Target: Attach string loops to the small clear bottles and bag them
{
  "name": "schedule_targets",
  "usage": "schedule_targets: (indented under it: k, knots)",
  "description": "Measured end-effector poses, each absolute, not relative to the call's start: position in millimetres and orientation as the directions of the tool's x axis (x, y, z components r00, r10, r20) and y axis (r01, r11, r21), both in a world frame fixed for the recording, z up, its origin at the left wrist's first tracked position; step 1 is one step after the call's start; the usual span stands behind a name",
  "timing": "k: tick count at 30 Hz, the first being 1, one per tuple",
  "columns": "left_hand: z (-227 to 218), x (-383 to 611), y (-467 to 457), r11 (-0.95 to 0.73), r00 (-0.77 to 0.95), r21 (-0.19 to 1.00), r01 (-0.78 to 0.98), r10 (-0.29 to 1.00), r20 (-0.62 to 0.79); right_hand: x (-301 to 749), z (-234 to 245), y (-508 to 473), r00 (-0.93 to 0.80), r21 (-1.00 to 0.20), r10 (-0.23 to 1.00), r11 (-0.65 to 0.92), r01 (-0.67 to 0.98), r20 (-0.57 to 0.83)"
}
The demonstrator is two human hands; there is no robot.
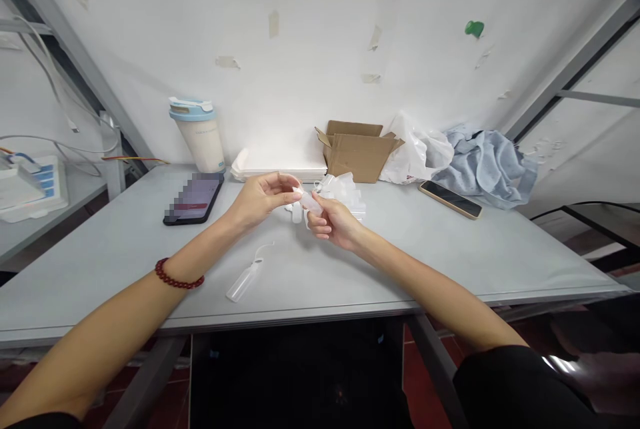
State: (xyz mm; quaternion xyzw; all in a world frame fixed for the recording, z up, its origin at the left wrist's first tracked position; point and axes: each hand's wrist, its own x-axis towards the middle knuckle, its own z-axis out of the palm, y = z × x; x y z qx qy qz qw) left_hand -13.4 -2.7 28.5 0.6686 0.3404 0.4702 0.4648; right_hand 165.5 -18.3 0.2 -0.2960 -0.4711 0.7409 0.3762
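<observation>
- A white wall (310,29) with scraps of tape rises behind a smooth grey table (310,282); directions below are taken from the hands as the clock's centre.
- The held tube (311,202) is small, whitish, translucent and plastic, lying slantwise at the clock's centre, partly covered by fingers.
- The right hand (334,219) is curled around its body; the left hand (267,196) pinches its ten-o'clock end between thumb and fingertips. The two hands nearly meet.
- A loose tube (244,281) lies on its side at seven o'clock, clear-walled, with a thin curling strand at its far end. Its contents cannot be made out.
- A jumbled pile of clear plastic pieces (356,199) sits just beyond the right hand, towards two o'clock.
- Between one and two o'clock stands a brown cardboard box (357,157), flaps open, inside hidden.
- At two o'clock slumps a crinkled white plastic bag (417,152); past it lies rumpled pale-blue cloth (493,166).
- At ten o'clock stands a tapered cream cup (200,142) with a blue lid; at eleven, a flat white paper stack (283,166).
- Flat phones lie at nine (195,199) and three (451,199).
</observation>
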Motion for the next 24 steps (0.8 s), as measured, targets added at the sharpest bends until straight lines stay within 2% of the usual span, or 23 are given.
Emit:
schedule_targets:
  k: [4,7,9,19,22,24]
  knots:
    - [28.7,-13.8,-2.3,-0.321,0.285,0.946,0.040,0.911,0.297,163.2,1.0,-20.0,-0.396,-0.980,0.915,0.000,-0.197,0.079]
    - [27.2,-15.9,0.5,-0.318,0.280,0.945,0.080,0.917,0.285,162.5,0.1,-20.8,-0.290,-0.975,0.935,0.220,0.016,0.206]
    - [27.1,-17.0,1.9,-0.304,0.308,0.949,0.088,0.914,0.264,162.6,-1.9,-20.5,-0.256,-0.942,0.929,0.307,0.133,0.267]
    - [32.9,-17.2,-0.1,-0.251,0.416,0.940,0.231,0.899,0.138,165.7,-5.9,-18.1,-0.203,-0.785,0.867,0.499,0.367,0.456]
    - [30.7,-16.0,-1.3,-0.305,0.438,0.919,0.251,0.882,0.173,166.8,-4.6,-17.5,-0.194,-0.782,0.864,0.503,0.367,0.465]
    - [28.9,-14.5,-3.3,-0.370,0.438,0.886,0.278,0.870,0.226,167.7,-3.1,-16.4,-0.197,-0.843,0.888,0.457,0.285,0.415]
